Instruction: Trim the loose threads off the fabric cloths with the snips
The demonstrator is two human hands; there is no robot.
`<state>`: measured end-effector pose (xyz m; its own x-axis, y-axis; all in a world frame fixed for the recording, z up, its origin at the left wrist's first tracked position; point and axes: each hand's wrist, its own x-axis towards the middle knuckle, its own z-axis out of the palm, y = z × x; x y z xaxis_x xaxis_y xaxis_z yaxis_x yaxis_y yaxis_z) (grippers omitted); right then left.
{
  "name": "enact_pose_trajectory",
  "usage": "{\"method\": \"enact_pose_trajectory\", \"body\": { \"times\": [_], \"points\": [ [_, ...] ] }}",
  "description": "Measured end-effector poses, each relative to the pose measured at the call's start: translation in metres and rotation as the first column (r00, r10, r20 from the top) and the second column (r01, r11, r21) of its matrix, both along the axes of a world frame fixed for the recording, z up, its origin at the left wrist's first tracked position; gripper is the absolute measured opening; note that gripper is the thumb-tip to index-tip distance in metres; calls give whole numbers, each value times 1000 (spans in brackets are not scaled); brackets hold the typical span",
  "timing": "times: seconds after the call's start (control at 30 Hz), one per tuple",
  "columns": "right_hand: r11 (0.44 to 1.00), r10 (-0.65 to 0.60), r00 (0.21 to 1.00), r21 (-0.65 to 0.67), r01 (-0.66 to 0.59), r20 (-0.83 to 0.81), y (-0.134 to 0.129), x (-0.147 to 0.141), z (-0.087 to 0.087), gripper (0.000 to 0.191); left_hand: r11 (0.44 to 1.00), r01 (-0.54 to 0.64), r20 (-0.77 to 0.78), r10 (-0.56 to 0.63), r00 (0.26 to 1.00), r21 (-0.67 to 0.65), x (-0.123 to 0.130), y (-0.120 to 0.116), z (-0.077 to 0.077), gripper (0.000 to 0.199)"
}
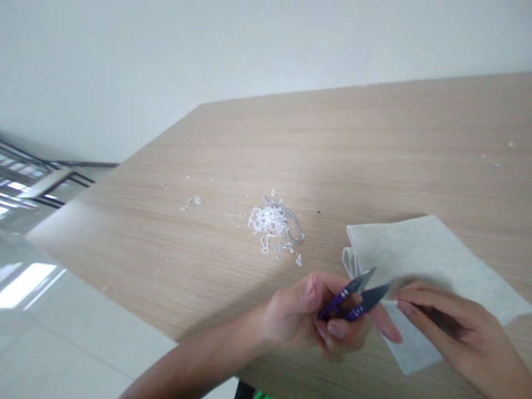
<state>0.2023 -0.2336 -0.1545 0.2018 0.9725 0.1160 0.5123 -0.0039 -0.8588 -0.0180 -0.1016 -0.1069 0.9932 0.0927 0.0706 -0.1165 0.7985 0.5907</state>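
Observation:
My left hand point(307, 310) is closed round a pair of purple thread snips point(353, 296). Their dark blades stand apart and point up to the right, just over the cloth. A pale grey-white cloth point(424, 249) lies folded on the table under both hands, its edges stacked at the left corner. With thumb and forefinger, my right hand point(461, 327) pinches a white edge of the cloth close to the blade tips. Whether a loose thread is in that pinch is too small to make out.
A small heap of white thread scraps point(270, 221) with a grey strand lies mid-table. Tiny white bits are scattered around it and farther left. The wood-grain table point(208, 149) meets a pale wall point(266, 44). Left of its edge are a tiled floor and a metal-framed piece of furniture point(45, 183).

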Motion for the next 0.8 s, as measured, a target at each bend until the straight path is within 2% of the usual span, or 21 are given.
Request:
{"method": "enact_pose_trajectory", "body": {
  "times": [0.47,0.67,0.8],
  "points": [
    [997,44,999,-61,-45,-20,-2,-1,-1,13,999,-15,14,14,1000,36,0,0,0,74],
    [998,57,998,-35,-58,-35,-2,0,-3,9,999,-7,8,6,1000,46,0,1,0,73],
    [997,66,997,-36,-68,-47,1,-2,2,10,999,-39,-24,39,999,3,-1,0,1,59]
  ]
}}
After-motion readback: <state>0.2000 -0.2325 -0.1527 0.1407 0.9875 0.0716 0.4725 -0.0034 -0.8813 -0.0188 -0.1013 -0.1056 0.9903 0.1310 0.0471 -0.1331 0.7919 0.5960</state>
